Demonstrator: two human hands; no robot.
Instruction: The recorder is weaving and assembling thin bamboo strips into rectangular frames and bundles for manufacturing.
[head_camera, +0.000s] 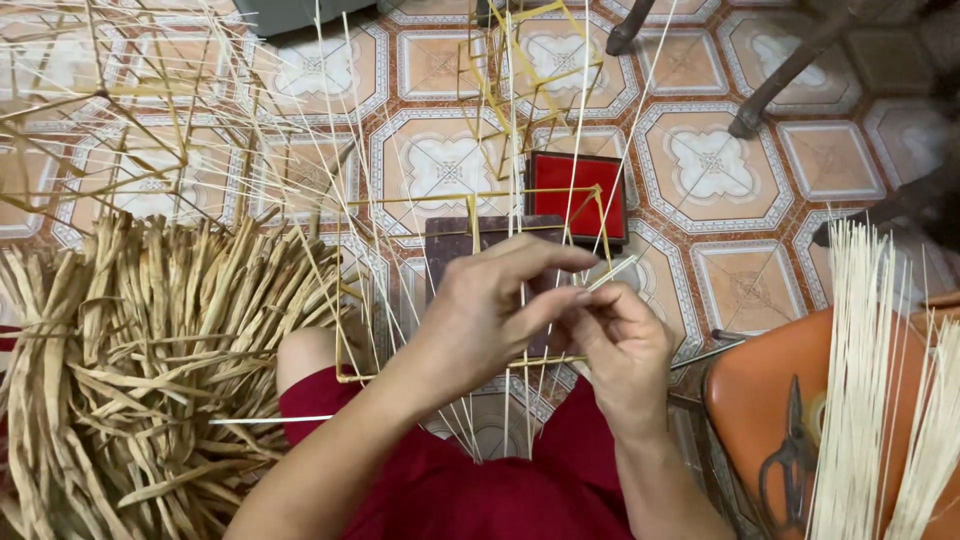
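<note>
My left hand (490, 305) and my right hand (625, 345) meet over my lap, fingertips pinched together on thin pale bamboo sticks (575, 150) that fan upward from them. The sticks cross a yellow stick frame (470, 285) shaped like a square, which rests over my knees. My left fingers curl over the top of the sticks, and my right thumb and forefinger press them from the side. A dark book-like block (460, 240) lies under the frame.
A red square box (575, 195) sits on the patterned floor tiles beyond my hands. A big bundle of dried straw strips (140, 370) lies left. More stick frames (150, 110) stand at top left. Right, an orange stool (770, 400) holds scissors (790, 455) and stick bundles (860, 390).
</note>
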